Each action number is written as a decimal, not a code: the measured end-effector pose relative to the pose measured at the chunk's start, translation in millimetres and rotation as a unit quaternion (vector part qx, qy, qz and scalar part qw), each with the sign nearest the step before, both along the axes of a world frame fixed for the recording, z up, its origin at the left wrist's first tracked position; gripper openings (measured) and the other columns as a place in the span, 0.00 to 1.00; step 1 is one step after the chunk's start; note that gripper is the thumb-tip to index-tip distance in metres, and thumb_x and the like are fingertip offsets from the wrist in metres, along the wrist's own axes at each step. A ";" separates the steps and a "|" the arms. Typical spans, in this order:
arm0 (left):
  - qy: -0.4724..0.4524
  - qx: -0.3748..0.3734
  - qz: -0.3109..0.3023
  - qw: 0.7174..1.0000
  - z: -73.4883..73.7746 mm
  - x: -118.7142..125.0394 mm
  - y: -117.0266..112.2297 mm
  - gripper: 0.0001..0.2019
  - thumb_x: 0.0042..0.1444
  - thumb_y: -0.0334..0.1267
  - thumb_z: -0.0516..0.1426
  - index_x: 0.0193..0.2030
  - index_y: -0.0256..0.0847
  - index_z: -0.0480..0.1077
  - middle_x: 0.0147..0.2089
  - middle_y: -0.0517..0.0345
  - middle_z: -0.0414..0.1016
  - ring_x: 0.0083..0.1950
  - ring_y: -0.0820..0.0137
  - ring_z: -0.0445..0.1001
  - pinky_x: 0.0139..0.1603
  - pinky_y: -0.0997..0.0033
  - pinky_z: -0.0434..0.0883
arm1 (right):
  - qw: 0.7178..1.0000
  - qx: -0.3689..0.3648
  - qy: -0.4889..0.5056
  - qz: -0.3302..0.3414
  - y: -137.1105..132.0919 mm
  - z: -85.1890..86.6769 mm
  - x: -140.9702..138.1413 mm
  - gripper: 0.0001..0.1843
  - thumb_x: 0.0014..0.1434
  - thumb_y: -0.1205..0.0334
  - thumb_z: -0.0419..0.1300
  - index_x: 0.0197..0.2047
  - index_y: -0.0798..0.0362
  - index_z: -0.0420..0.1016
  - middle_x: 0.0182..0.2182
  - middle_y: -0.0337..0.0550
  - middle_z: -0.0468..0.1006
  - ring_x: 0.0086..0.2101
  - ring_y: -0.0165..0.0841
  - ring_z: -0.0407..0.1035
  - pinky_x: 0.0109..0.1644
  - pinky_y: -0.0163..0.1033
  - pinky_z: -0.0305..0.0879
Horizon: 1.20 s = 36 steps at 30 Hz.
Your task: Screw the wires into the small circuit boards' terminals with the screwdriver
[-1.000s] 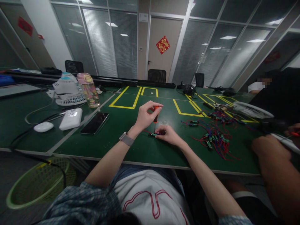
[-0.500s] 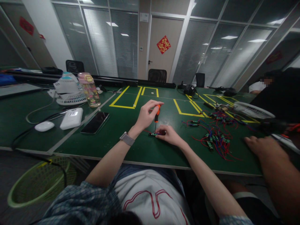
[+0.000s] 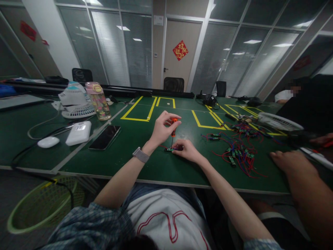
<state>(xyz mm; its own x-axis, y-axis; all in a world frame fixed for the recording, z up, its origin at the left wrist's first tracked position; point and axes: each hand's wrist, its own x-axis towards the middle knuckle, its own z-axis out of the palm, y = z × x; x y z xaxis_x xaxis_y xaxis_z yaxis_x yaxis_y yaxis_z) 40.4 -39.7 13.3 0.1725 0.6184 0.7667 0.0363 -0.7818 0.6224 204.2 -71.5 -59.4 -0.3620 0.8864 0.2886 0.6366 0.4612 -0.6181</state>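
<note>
My left hand (image 3: 166, 126) is closed around the orange and black handle of a screwdriver (image 3: 174, 130). The screwdriver stands nearly upright, its thin shaft reaching down to a small green circuit board (image 3: 169, 149) that lies on the table. My right hand (image 3: 186, 150) pinches the right end of this board and its wires against the table top. Part of the board is hidden behind the right-hand fingers. A red wire runs out from the board's left end.
Right of my hands lie several circuit boards with red and blue wires (image 3: 240, 154). Another person's hand (image 3: 293, 163) rests beyond them. On the left are a phone (image 3: 104, 137), a white power bank (image 3: 78, 133), a mouse (image 3: 48, 142), a bottle (image 3: 99, 102) and a white fan (image 3: 76, 100).
My left fingers have shifted on the screwdriver handle, the thumb and fingertips now around its upper part. The right hand and the board stay in place.
</note>
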 end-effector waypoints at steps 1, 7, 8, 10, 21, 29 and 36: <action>0.000 0.000 0.005 1.000 0.1 0.5 0.1 0.05 0.55 0.34 0.63 0.40 0.42 0.77 0.38 0.60 0.68 0.33 0.78 0.71 0.32 0.80 0.72 | 1.000 0.002 -0.003 -0.002 -0.2 0.5 0.0 0.06 0.51 0.70 0.67 0.34 0.55 0.81 0.28 0.39 0.77 0.28 0.29 0.68 0.34 0.34 0.62; 0.015 0.001 -0.009 1.000 1.5 -0.6 -1.0 0.10 0.65 0.36 0.54 0.45 0.42 0.77 0.44 0.54 0.73 0.45 0.72 0.74 0.37 0.78 0.73 | 1.000 -0.008 0.000 0.008 -0.3 3.5 0.8 0.06 0.51 0.70 0.67 0.35 0.55 0.81 0.28 0.40 0.77 0.29 0.30 0.69 0.34 0.34 0.62; 0.011 -0.006 -0.025 1.000 1.5 -0.8 -1.1 0.12 0.66 0.35 0.52 0.46 0.41 0.77 0.46 0.52 0.75 0.47 0.70 0.74 0.39 0.76 0.74 | 1.000 -0.012 0.002 0.010 -0.1 3.8 0.9 0.06 0.51 0.69 0.67 0.35 0.55 0.81 0.27 0.40 0.77 0.29 0.30 0.69 0.34 0.34 0.63; -0.014 -0.030 -0.062 0.998 1.1 -0.5 -0.9 0.11 0.65 0.34 0.52 0.47 0.40 0.76 0.49 0.51 0.76 0.48 0.69 0.76 0.42 0.73 0.76 | 1.000 -0.019 0.007 0.007 0.5 3.9 0.9 0.06 0.51 0.69 0.67 0.35 0.55 0.82 0.27 0.40 0.77 0.29 0.30 0.69 0.34 0.34 0.63; -0.034 -0.038 -0.031 0.998 -2.8 2.2 2.9 0.07 0.58 0.35 0.60 0.42 0.40 0.78 0.41 0.55 0.73 0.37 0.75 0.74 0.35 0.78 0.73 | 0.997 -0.057 0.045 -0.007 1.0 3.0 -0.8 0.06 0.49 0.68 0.67 0.34 0.56 0.79 0.26 0.39 0.77 0.27 0.29 0.68 0.34 0.34 0.63; -0.038 -0.061 -0.073 0.995 -2.0 1.3 1.2 0.12 0.64 0.34 0.52 0.46 0.41 0.76 0.48 0.52 0.76 0.43 0.72 0.76 0.42 0.73 0.75 | 0.996 -0.067 0.061 -0.002 0.3 5.3 -1.6 0.06 0.48 0.70 0.67 0.32 0.56 0.76 0.26 0.38 0.77 0.27 0.29 0.68 0.35 0.34 0.65; -0.039 -0.046 -0.055 0.997 -2.3 0.7 1.2 0.09 0.61 0.35 0.56 0.44 0.40 0.77 0.43 0.52 0.76 0.40 0.73 0.75 0.36 0.76 0.73 | 0.995 -0.076 0.062 -0.004 0.8 4.3 -1.1 0.06 0.48 0.69 0.67 0.33 0.56 0.78 0.27 0.39 0.78 0.29 0.30 0.70 0.36 0.35 0.66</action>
